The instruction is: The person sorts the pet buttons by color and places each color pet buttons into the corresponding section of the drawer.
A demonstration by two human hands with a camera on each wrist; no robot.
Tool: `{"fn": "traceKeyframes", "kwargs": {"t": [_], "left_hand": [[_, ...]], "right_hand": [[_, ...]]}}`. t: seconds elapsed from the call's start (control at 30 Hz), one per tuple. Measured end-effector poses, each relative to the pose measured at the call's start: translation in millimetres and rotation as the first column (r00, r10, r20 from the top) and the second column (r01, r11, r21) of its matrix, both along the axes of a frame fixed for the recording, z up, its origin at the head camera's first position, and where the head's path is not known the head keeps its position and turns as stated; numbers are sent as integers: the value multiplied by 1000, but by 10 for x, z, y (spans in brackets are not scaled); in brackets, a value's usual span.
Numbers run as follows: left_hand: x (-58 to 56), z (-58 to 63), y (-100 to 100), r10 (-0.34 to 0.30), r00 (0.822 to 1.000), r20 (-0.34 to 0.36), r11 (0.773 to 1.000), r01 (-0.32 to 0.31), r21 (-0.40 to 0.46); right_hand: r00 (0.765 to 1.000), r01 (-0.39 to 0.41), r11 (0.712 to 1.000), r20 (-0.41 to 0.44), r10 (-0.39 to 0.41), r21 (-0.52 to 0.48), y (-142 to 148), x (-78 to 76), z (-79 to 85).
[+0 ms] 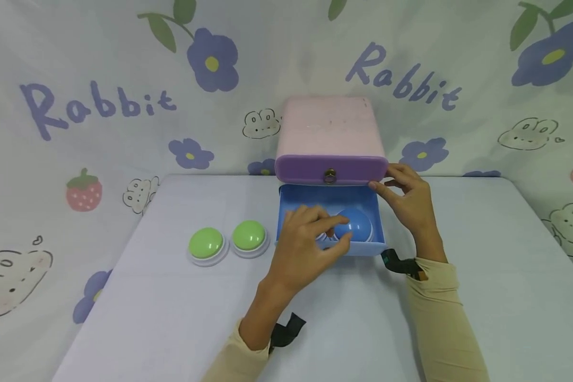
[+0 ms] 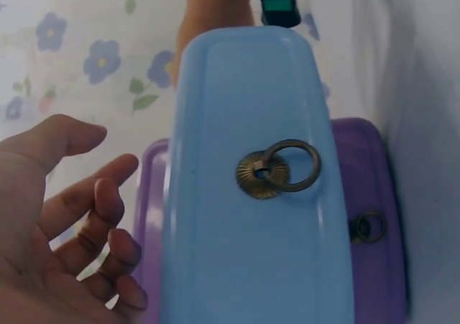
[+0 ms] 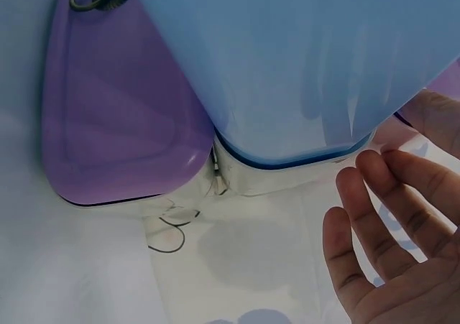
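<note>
A small pink cabinet [image 1: 331, 124] with purple drawers stands at the back, its blue drawer [image 1: 331, 249] pulled out. In that drawer sits a blue dome button [image 1: 355, 225] on a white base; another round white-based thing beside it is mostly hidden behind my left hand [image 1: 305, 246]. That hand hovers over the drawer, thumb and fingers apart, holding nothing. My right hand [image 1: 410, 204] rests against the cabinet's right side, thumb at the front corner above the drawer, fingers extended in the right wrist view. Two green dome buttons [image 1: 206, 243] lie on the table to the left.
A purple upper drawer [image 1: 305, 170] with a ring pull is closed above the blue one. Another purple drawer [image 3: 118, 116] is closed below it. A brass ring pull [image 2: 291, 166] hangs on the blue drawer's front. A patterned cloth [image 1: 124, 48] hangs behind the white table.
</note>
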State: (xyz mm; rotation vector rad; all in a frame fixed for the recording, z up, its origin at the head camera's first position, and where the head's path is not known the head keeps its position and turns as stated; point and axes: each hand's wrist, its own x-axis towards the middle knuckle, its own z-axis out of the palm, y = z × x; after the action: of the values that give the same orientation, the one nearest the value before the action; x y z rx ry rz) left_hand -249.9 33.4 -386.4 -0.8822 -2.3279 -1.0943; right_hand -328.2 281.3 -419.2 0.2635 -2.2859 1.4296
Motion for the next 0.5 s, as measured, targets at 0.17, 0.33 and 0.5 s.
{"fn": "traceKeyframes", "kwargs": {"t": [0.17,0.33,0.5], "left_hand": [[118,26,-90,-57,988,142,994,43,101],[212,-38,-187,-108,962,252,985,68,159],[299,-164,-229,-104,946,307,985,55,165]], "right_hand": [[1000,-7,1000,17,7,-9,0,14,1],[999,15,1000,41,-15,2,-5,18,8],[999,19,1000,46,-20,17,6,11,24]]}}
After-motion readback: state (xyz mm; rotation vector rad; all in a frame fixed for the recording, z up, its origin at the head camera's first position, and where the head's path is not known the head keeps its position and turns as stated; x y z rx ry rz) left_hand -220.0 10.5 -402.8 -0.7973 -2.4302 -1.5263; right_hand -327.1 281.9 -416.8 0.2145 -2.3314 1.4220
